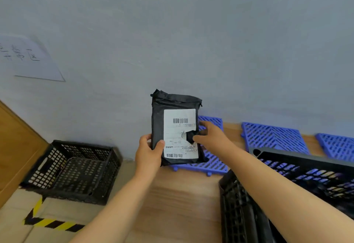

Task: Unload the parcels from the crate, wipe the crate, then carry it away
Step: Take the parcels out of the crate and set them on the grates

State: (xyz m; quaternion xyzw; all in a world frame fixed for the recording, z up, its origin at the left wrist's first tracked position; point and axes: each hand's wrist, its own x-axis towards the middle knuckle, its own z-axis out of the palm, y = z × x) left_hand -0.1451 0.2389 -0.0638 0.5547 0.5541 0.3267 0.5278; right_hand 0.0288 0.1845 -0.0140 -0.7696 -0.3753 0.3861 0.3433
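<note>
Grey wall (191,31) behind, blue floor grids (274,137) along its foot. Left hand (149,152) curled its fingers round the black parcel (158,120) at the left edge. Right hand (212,137) pinched the right edge, holding it upright over a grid (likely to set it there). Crate (287,156) sat lower right.

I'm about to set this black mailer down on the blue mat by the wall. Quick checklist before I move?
1. Left hand grips the black plastic mailer parcel at its lower left edge, thumb on the front: ok.
2. Right hand holds the parcel's right edge: cannot tell. The thumb touches the front and the fingers spread beside it.
3. White shipping label intact: not ok, torn at its right side.
4. Blue slatted plastic mat by the wall shows bare slats: ok.
5. Black perforated plastic crate at the right emptied: cannot tell, its inside is mostly hidden.
</note>
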